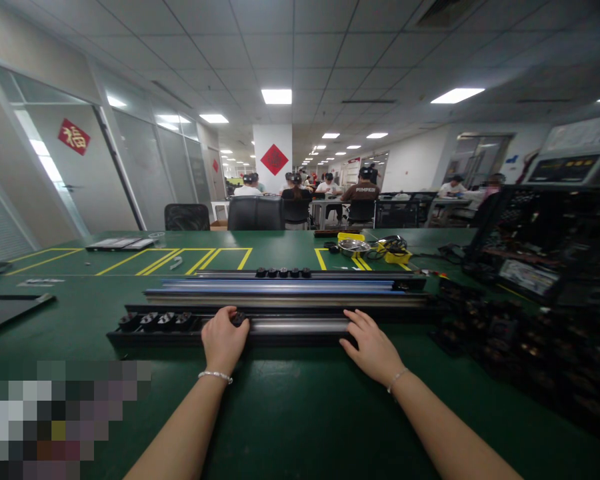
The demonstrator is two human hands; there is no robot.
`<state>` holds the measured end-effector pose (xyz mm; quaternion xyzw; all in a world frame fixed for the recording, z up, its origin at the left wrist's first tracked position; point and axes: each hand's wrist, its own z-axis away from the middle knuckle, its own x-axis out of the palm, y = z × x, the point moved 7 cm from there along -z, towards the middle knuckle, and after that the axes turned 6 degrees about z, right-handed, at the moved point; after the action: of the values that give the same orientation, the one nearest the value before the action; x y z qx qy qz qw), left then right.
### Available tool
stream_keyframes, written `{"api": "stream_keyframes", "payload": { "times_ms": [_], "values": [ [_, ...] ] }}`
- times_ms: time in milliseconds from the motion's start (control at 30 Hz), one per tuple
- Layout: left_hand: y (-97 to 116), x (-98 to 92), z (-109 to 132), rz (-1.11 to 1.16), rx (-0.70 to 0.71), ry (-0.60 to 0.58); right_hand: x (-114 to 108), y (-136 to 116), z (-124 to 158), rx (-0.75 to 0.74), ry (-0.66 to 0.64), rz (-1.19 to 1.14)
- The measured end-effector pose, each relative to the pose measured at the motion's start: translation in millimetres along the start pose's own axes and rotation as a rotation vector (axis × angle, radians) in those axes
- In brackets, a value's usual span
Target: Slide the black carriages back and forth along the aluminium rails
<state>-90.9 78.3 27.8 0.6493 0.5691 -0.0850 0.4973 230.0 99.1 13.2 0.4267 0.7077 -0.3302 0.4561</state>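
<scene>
A long black rail with a silvery inner channel lies crosswise on the green table in front of me. Several small black round parts sit in a row at its left end. My left hand is closed around another small black round part in the channel; its fingertips are partly hidden. Farther right, my right hand straddles the rail, thumb on the near edge and fingers over the far edge.
Behind lie more long rails, one with a blue strip, and a row of black round parts. A metal bowl and a yellow holder stand farther back. A dark pile of parts covers the right side. People sit beyond the table.
</scene>
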Motion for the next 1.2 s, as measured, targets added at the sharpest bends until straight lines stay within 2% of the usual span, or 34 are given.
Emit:
{"api": "stream_keyframes", "payload": {
  "times_ms": [200, 600, 1200],
  "values": [
    [0.3, -0.3, 0.6, 0.007, 0.006, 0.007, 1.0, 0.2, 0.2, -0.004, 0.004, 0.016],
    [5.8, 2.3, 2.0, 0.032, -0.005, -0.063, -1.1, -0.6, 0.5, 0.003, 0.003, -0.011],
    [11.5, 7.2, 4.0, 0.058, 0.000, -0.106, 1.6, 1.1, -0.4, -0.008, -0.001, -0.010]
  ]
}}
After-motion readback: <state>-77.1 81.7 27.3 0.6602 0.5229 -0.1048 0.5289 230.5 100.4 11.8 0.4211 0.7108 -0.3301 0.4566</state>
